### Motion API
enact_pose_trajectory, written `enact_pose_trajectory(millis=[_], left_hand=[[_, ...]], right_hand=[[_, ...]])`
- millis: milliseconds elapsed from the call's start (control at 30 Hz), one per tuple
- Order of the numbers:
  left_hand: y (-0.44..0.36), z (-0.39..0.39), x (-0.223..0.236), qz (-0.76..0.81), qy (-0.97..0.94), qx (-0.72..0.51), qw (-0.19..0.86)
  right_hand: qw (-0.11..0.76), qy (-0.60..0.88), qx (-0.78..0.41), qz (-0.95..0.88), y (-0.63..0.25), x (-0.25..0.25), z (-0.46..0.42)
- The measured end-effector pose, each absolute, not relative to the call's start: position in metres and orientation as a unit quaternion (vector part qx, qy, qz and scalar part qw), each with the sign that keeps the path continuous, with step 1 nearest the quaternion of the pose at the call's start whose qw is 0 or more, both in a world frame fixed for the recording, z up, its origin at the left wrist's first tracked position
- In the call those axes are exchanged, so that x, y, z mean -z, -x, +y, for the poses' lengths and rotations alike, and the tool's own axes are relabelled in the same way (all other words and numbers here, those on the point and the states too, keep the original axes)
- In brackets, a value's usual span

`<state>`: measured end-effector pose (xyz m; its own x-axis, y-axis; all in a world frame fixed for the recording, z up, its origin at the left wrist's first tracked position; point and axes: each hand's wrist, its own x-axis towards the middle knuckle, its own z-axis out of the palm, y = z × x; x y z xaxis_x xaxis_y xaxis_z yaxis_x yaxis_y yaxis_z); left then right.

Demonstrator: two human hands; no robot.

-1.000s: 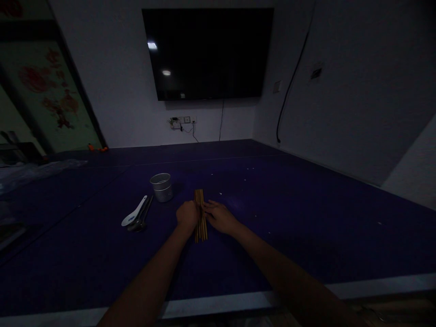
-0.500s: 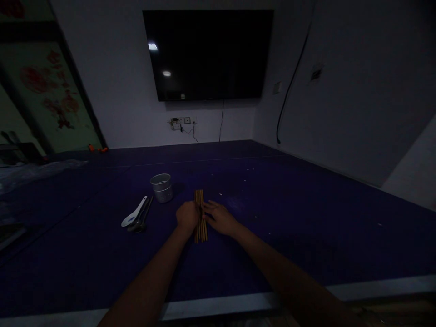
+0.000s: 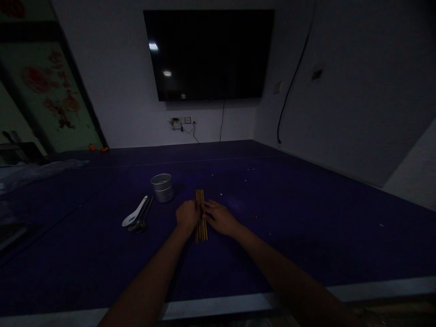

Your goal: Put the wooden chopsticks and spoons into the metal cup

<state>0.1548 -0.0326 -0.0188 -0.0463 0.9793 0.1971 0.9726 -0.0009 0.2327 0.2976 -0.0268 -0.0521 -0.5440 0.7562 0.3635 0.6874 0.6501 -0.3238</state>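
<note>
A bundle of wooden chopsticks (image 3: 200, 234) lies on the dark purple surface, pointing away from me, side by side. My left hand (image 3: 188, 215) is curled closed against the left side of the bundle, gripping it near the middle. From the right, my right hand (image 3: 220, 218) pinches the same chopsticks, thumb nearer me and fingers further off. Fingertips of both hands are partly hidden at the sticks. To the left stand a metal cup (image 3: 162, 188), upright, and beside it a white soup spoon (image 3: 135, 212) and dark metal spoons (image 3: 142, 220).
The purple surface (image 3: 299, 213) has a pale front edge (image 3: 218, 305) and small white specks. Clear plastic wrap (image 3: 44, 169) and a dark flat object (image 3: 10, 234) lie at left. An orange item (image 3: 98, 148) sits at the back. A television (image 3: 211, 54) hangs on the wall.
Almost nothing has moved. Both hands stay at the chopsticks, and the whole view has shifted very slightly.
</note>
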Motion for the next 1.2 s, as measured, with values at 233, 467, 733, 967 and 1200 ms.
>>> enact_pose_trajectory(millis=[233,467,733,967,1200], left_hand=[[-0.132,-0.036,-0.003,0.764,-0.583,-0.265,-0.081],[-0.062,-0.032,-0.015,0.791,-0.397,-0.408,-0.225],[-0.02,-0.021,0.001,0.88,-0.39,-0.264,-0.059],[-0.021,-0.018,0.0,0.89,-0.385,-0.24,-0.031],[-0.03,-0.029,-0.014,0.826,-0.361,-0.398,-0.171]], right_hand=[[0.272,0.434,-0.058,-0.857,-0.298,0.049,-0.025],[0.313,0.464,-0.047,-0.827,-0.301,0.038,-0.027],[0.349,0.469,-0.04,-0.81,-0.303,0.038,-0.026],[0.361,0.473,-0.038,-0.803,-0.304,0.038,-0.026],[0.39,0.472,-0.038,-0.79,-0.304,0.038,-0.026]])
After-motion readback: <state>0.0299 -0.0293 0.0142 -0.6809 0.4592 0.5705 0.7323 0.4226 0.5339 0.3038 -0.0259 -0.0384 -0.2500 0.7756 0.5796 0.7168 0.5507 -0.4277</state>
